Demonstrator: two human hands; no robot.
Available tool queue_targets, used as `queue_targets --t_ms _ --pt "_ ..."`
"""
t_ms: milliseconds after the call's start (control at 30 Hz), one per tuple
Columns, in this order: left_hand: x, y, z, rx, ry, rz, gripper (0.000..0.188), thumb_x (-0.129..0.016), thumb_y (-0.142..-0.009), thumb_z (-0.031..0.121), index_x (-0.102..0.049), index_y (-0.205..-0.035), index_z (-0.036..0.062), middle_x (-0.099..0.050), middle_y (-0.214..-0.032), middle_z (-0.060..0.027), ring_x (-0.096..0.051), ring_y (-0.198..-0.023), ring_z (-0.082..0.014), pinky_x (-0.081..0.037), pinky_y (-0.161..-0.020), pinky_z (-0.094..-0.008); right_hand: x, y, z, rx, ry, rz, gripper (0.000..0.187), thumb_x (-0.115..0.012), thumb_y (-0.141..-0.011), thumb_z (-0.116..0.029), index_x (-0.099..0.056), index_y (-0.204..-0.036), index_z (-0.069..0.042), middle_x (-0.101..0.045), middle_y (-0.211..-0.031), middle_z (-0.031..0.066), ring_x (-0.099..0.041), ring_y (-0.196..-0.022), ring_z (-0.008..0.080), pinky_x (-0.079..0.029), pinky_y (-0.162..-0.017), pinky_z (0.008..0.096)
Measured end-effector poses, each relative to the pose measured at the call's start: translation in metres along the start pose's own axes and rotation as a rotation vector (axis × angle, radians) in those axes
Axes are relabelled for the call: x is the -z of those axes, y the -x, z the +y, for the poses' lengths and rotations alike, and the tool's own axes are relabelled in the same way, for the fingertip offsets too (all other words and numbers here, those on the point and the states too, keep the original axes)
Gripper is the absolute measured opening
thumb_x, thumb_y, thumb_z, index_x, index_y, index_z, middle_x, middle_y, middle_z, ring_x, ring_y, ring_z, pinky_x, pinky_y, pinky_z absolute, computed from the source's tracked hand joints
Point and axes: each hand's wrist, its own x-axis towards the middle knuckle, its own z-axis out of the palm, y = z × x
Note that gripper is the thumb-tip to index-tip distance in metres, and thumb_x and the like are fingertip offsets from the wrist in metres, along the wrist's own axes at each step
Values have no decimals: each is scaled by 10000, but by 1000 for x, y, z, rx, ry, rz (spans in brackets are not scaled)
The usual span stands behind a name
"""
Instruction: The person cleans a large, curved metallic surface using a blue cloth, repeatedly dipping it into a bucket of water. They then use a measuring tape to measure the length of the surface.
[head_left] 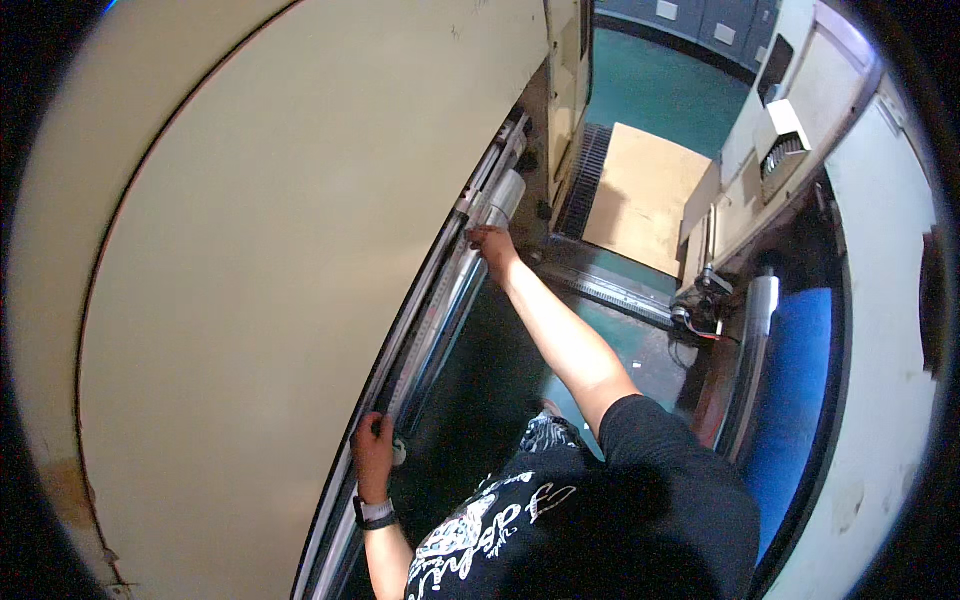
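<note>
My left hand [373, 458], with a watch [375, 513] on its wrist, is at the near part of a long slot beneath a large cream machine panel [300, 220]. Its thumb and fingers are curled together at the slot's edge; what they pinch is too small to make out. Farther along, my right hand [493, 250] reaches across with bent fingers onto the rails, just below a silvery cylinder [507, 195]. Between both hands runs a pale narrow strip with fine marks [428, 322]. A small whitish round piece [400, 452] shows beside my left hand.
A blue roller [795, 400] and a metal roller [757, 320] stand in the machine on the right. Cables [690, 322] hang near them. A metal crossbar [610, 290] spans the gap ahead, with a tan board [648, 195] on the green floor [670, 85] beyond.
</note>
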Motion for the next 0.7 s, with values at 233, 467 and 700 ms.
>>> queue_targets --t_ms 233,467,700 --pt "-30 -22 -19 46 -140 56 231 -536 -837 226 -561 -832 -3 -598 -785 -160 -568 -722 -303 -442 -650 -372 3 -23 -8 -7 154 -70 142 -566 -745 -111 -632 -820 -10 -583 -700 39 -499 -638 130 -377 -577 269" --pt "-39 -31 -60 -104 -309 186 254 -550 -824 272 -580 -847 20 -607 -809 -145 -573 -757 -306 -446 -674 -390 -6 -2 -26 49 88 -127 142 -542 -747 -72 -634 -810 16 -534 -631 31 -449 -546 116 -337 -471 256" --pt "-34 -49 -28 411 -220 -143 257 -473 -876 198 -523 -1084 56 -517 -1080 -143 -512 -938 -289 -439 -794 -389 6 -40 19 106 138 -135 164 -540 -798 -108 -609 -901 -2 -584 -713 31 -490 -570 121 -354 -475 248"
